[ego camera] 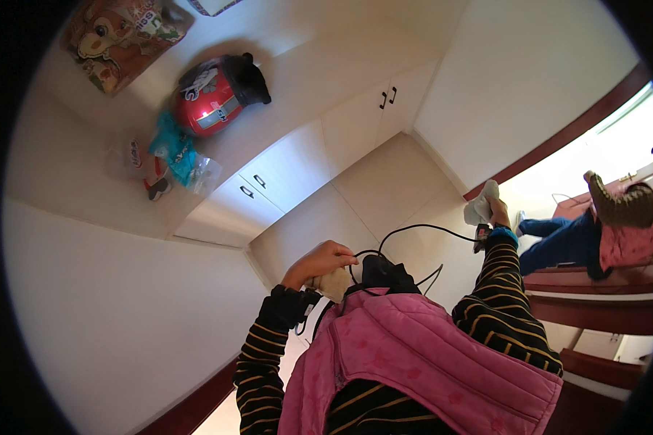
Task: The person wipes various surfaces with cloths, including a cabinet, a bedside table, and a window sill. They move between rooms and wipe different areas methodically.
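Note:
My left hand [324, 262] is at centre-left with its thumb and fingertips pinched on a thin black cable [408, 228]. A beige cloth-like item [331, 284] lies just under that hand; whether the hand also grips it is unclear. Stretched out to the right, my right hand [499, 211] holds a whitish cloth [481, 204]. A small black device [481, 238] sits at the right wrist, and the cable runs to it. More of the cable loops in front of the pink quilted vest, beside a dark item [386, 272] that is partly hidden.
A red helmet [209, 106], a teal plastic bag [174, 149] and a printed bag [125, 46] rest on a pale cabinet [299, 163] with black handles. A white wall [522, 81] and a dark red door frame [555, 141] stand at right. Beyond is another person [566, 239] in jeans.

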{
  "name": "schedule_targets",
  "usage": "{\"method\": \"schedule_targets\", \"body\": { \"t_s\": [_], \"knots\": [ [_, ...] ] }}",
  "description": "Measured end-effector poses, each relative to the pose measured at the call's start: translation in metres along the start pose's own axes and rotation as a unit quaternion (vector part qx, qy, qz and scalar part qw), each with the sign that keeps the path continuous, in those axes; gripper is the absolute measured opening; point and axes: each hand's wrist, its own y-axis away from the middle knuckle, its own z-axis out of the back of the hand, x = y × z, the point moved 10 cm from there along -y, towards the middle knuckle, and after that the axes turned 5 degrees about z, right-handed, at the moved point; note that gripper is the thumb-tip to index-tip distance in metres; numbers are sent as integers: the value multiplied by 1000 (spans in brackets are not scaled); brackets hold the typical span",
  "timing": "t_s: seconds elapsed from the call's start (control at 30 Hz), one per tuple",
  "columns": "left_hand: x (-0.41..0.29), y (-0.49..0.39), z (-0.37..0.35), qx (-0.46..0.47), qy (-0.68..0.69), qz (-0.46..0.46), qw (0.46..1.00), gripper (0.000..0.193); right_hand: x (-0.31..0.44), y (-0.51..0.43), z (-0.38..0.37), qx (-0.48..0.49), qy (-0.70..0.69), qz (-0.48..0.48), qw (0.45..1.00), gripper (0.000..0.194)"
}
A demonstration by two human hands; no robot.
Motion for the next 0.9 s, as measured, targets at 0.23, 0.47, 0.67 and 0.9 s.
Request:
{"method": "schedule_targets", "body": {
  "t_s": [0.23,0.47,0.67,0.9],
  "knots": [
    [-1,-20,-30,44,-9,7,999,25,-85,5,90,-77,56,-51,994,40],
    [3,-50,-76,101,-20,6,995,26,-158,24,160,-133,-65,-75,986,28],
    [-16,-82,-132,188,-47,-4,981,26,-177,72,184,-116,-151,-25,981,22],
    [-39,-117,-237,305,-126,0,944,27,-275,144,289,-200,-147,-56,967,30]
  ]
}}
